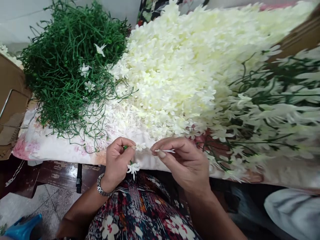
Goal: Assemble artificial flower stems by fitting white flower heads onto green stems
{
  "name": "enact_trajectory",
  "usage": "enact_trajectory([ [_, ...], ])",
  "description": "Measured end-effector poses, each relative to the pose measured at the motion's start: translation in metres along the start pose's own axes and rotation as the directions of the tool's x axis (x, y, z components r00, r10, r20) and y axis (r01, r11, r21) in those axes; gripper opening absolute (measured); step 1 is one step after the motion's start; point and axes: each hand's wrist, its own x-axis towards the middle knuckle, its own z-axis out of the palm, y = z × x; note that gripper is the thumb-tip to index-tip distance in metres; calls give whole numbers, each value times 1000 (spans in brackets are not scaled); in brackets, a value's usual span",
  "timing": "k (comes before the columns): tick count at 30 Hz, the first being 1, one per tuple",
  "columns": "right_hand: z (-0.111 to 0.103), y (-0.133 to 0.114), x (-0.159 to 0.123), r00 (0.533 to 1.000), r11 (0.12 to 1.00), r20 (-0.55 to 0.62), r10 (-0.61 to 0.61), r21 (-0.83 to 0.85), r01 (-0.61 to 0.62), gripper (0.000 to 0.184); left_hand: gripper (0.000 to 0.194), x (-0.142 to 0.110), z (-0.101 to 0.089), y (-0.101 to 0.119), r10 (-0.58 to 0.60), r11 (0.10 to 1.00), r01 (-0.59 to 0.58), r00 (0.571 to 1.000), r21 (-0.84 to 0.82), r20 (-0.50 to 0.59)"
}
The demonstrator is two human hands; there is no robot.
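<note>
My left hand (119, 160) pinches a green artificial flower stem (125, 147). One white blossom (140, 146) sticks out past its fingertips, and another white blossom (133, 169) hangs below the hand. Just to the right, my right hand (183, 160) holds a thin white stamen piece (166, 151) between thumb and index finger, its split end pointing right. A small gap separates the blossom from the right fingertips. Both hands are above the near edge of the cloth-covered table (57, 145). Loose white stamen pieces (122, 118) lie just beyond the left hand.
A tangled heap of green stems (75, 60) stands at the back left. White petals (175, 70) are piled across the middle and back. Assembled flower sprays (277, 103) lie at the right. Cardboard boxes flank the table at left (11, 100) and right (302, 36).
</note>
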Motion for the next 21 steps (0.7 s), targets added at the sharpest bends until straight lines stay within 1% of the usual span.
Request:
enact_trajectory([
  [2, -1, 2, 0, 994, 995, -46, -95, -47, 93, 10, 4, 1, 7, 1, -23, 1000, 23, 1000, -2, 21],
  [4, -2, 6, 0, 985, 981, -67, -159, -127, 150, 12, 7, 2, 15, 4, -49, 999, 50, 998, -20, 51],
  [7, -4, 13, 0, 977, 958, -83, -196, -230, 172, 13, 11, 3, 23, 6, -84, 995, 89, 992, -41, 95],
  [9, -6, 16, 0, 974, 949, -92, -206, -262, 176, 14, 11, 3, 26, 5, -83, 995, 89, 990, -43, 117],
  [15, -8, 20, -2, 965, 925, -77, -250, -313, 215, 19, 8, 2, 22, 0, -16, 1000, 17, 985, -8, 174],
  [19, -8, 21, -5, 963, 913, -36, -268, -329, 242, 20, 8, 0, 17, -1, 43, 998, -53, 975, 40, 220],
  [21, -9, 21, -6, 959, 906, -10, -282, -333, 263, 23, 9, -1, 14, 0, 45, 997, -57, 970, 45, 237],
])
